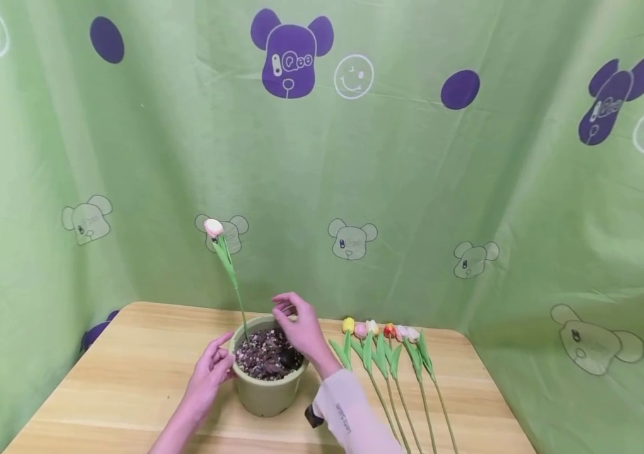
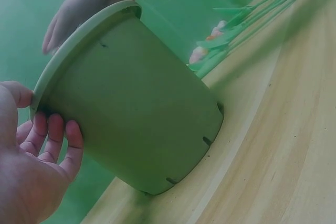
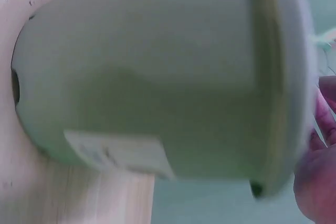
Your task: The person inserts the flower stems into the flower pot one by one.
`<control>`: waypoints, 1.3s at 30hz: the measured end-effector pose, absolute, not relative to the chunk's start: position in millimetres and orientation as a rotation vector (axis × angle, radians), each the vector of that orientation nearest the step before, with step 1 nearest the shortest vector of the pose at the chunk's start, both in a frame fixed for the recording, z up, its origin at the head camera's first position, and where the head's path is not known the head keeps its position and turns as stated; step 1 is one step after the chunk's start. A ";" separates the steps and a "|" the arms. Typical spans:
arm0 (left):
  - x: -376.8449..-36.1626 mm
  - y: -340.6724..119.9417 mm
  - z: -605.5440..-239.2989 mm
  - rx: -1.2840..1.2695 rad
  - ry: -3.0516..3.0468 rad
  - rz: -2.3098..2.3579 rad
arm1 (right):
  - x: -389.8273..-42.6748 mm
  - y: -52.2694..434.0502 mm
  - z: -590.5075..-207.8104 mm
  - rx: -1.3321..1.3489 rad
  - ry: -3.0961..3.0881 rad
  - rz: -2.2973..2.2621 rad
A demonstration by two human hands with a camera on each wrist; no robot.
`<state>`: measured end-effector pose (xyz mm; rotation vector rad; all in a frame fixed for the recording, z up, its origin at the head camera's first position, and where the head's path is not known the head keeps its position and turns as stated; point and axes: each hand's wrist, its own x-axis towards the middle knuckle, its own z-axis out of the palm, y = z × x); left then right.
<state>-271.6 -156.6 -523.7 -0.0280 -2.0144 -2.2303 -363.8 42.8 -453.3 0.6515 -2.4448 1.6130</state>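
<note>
A green plastic flowerpot (image 1: pixel 267 397) stands on the table, filled with dark, speckled soil (image 1: pixel 265 354). One pink-and-white artificial tulip (image 1: pixel 214 228) stands in the soil near the far left of the rim, leaning left. My left hand (image 1: pixel 211 366) holds the pot's left side, thumb at the rim and fingertips under the lip in the left wrist view. Over the pot's right side hovers my right hand (image 1: pixel 303 329), fingers loosely bent with nothing visible in them. In the right wrist view the pot wall (image 3: pixel 157 56) fills most of the picture. A small black piece (image 1: pixel 289 358) lies on the soil.
To the right of the pot, several artificial tulips lie in a row, among them a yellow one (image 1: pixel 347 325) and a red one (image 1: pixel 390 331). The wooden table (image 1: pixel 123 372) is backed by a green printed curtain (image 1: pixel 401 170).
</note>
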 end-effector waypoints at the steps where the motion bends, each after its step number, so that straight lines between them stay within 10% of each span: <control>1: -271.6 -156.5 -523.4 -0.030 -2.012 -2.232 | -362.9 49.2 -451.2 0.638 -2.438 1.621; 39: -269.7 -157.2 -521.1 -0.035 -2.029 -2.243 | -302.0 353.9 -535.0 -0.195 -2.524 1.419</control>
